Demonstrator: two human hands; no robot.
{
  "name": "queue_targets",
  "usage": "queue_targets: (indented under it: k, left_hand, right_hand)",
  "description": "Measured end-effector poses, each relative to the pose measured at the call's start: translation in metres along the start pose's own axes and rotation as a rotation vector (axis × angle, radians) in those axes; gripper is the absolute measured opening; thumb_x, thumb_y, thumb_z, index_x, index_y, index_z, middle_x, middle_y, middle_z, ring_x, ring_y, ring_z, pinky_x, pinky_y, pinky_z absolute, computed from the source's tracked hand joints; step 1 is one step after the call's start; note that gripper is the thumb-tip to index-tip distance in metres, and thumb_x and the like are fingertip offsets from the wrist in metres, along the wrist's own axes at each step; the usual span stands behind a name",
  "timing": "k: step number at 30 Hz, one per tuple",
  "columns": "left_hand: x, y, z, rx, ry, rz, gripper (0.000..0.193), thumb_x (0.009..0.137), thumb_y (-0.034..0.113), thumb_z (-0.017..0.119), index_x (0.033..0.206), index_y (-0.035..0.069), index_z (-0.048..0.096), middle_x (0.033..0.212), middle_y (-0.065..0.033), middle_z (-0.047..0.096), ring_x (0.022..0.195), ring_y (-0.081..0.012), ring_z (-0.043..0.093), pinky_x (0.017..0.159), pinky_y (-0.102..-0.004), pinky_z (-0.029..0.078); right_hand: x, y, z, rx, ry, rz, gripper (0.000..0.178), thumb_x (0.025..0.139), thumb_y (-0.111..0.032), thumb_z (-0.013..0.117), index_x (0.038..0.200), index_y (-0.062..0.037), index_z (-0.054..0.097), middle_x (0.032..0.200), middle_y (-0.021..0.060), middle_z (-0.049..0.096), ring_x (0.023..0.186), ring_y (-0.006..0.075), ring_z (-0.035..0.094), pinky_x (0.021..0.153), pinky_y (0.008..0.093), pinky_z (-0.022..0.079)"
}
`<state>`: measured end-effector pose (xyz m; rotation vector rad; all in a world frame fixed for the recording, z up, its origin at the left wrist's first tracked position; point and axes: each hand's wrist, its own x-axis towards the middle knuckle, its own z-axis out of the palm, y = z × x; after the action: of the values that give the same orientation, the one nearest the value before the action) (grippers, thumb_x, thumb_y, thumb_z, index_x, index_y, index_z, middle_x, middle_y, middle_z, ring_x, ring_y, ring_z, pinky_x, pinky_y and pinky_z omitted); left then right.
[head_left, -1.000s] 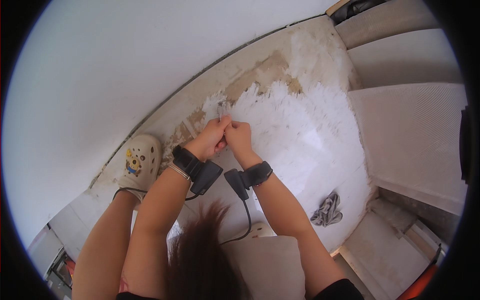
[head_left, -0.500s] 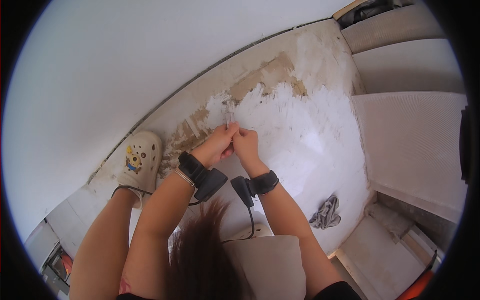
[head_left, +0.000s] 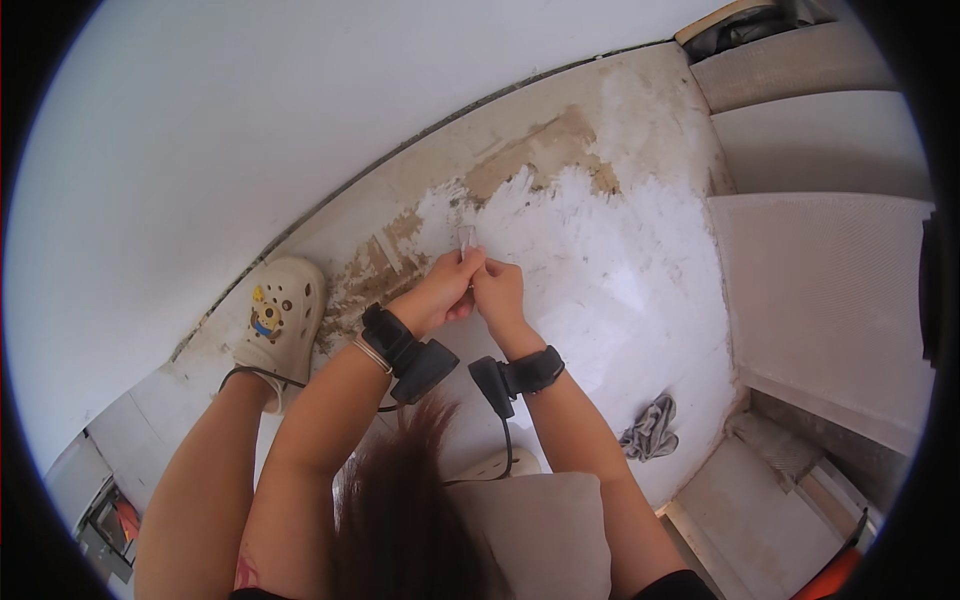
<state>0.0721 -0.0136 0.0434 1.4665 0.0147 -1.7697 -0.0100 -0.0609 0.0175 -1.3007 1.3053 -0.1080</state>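
My left hand (head_left: 440,290) and my right hand (head_left: 499,294) meet in front of me, low over the floor. Thumb and fingers of both are pinched together. From between them sticks up a small, thin, pale translucent piece (head_left: 467,237), too small to name. Its lower end is hidden by my fingers. Below and around it, the floor (head_left: 590,240) has a patchy white coating with brown worn areas (head_left: 540,150) toward the wall. A black strap with a dark box-shaped device (head_left: 425,372) is on my left wrist, and a similar strap (head_left: 535,370) on my right.
A white wall (head_left: 250,120) rises along the far left. My beige clog (head_left: 285,310) stands on the floor near it. To the right, a crumpled grey cloth (head_left: 652,428) lies on the floor. Step-like tiled surfaces (head_left: 820,290) border the right side, with a dark shoe (head_left: 725,38) at the top.
Both hands have shifted very slightly to the right in the picture, still pinched together around the pale piece. The whole view has tilted a little.
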Motion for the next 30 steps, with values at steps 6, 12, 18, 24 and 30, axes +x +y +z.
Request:
queue_targets:
  k: [6, 12, 18, 24, 30]
  left_hand:
    - [0.018, 0.030, -0.017, 0.008, -0.012, 0.060, 0.039, 0.082, 0.040, 0.034, 0.079, 0.003, 0.047, 0.047, -0.0005, 0.041, 0.029, -0.0070, 0.035, 0.024, -0.0199, 0.021]
    - [0.010, 0.000, -0.006, 0.136, -0.063, 0.044, 0.040, 0.084, 0.036, 0.028, 0.070, 0.002, 0.045, 0.044, -0.0033, 0.041, 0.024, -0.0081, 0.030, 0.022, -0.0210, 0.020]
    - [0.023, 0.011, -0.011, 0.185, -0.014, 0.121, 0.043, 0.083, 0.037, 0.029, 0.077, -0.001, 0.049, 0.043, -0.0045, 0.042, 0.024, -0.0086, 0.030, 0.023, -0.0218, 0.020]
    - [0.015, 0.022, -0.010, 0.171, -0.090, 0.012, 0.043, 0.082, 0.034, 0.026, 0.083, -0.001, 0.052, 0.044, -0.0050, 0.042, 0.025, -0.0078, 0.029, 0.024, -0.0212, 0.019]
    - [0.012, 0.021, -0.002, 0.154, -0.070, -0.037, 0.043, 0.081, 0.034, 0.025, 0.082, 0.000, 0.052, 0.044, -0.0048, 0.041, 0.026, -0.0077, 0.029, 0.024, -0.0214, 0.020]
  right_hand:
    - [0.030, -0.019, 0.008, 0.088, -0.042, 0.018, 0.030, 0.075, -0.026, 0.048, 0.073, 0.0011, 0.060, 0.052, 0.0140, 0.054, 0.048, 0.0178, 0.053, 0.048, 0.0296, 0.041]
    - [0.001, 0.010, 0.004, 0.098, -0.014, 0.048, 0.032, 0.076, -0.027, 0.047, 0.072, 0.0027, 0.060, 0.048, 0.0104, 0.052, 0.043, 0.0150, 0.050, 0.043, 0.0283, 0.039]
    - [0.017, -0.007, 0.005, 0.151, -0.013, 0.039, 0.034, 0.077, -0.026, 0.047, 0.070, 0.0045, 0.060, 0.047, 0.0077, 0.052, 0.039, 0.0129, 0.048, 0.038, 0.0254, 0.038]
    - [0.009, -0.006, 0.003, 0.170, 0.014, 0.006, 0.033, 0.076, -0.022, 0.047, 0.064, 0.0063, 0.058, 0.046, 0.0096, 0.051, 0.039, 0.0131, 0.049, 0.038, 0.0261, 0.038]
    - [0.003, -0.020, -0.010, 0.085, -0.029, 0.047, 0.032, 0.075, -0.019, 0.046, 0.058, 0.0064, 0.057, 0.043, 0.0104, 0.049, 0.037, 0.0139, 0.048, 0.037, 0.0268, 0.038]
